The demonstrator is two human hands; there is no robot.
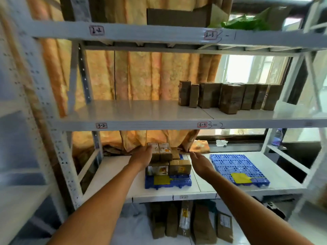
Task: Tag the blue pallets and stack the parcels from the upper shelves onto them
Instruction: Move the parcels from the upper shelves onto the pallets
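The left grip (144, 155) lies flat against the left side of the stacked parcels (165, 160), fingers straight and pressing the upper-left carton; the right grip (200, 162) hovers just right of the stack, fingers relaxed and apart, holding nothing. The parcels are small brown cardboard boxes in two tiers, some with white printed labels carrying orange pictures and handwritten marks too blurred to read. They sit on the left blue pallet (167, 183), a moulded plastic grid, whose front carries a yellow tag (161, 179). Right of that pallet, well apart, lies a second blue pallet (238, 165) with round perforations and its own yellow tag (241, 178), bare of parcels. Both pallets rest on the white lower shelf (113, 174). Above the stack, the middle shelf (141, 110) bears red-framed stickers reading "3-2" and "3-3", with "3-2" handwritten beside, and holds a row of upright brown parcels (230, 97) at its right. The top beam shows "2-2", "2-3" and "3-1".
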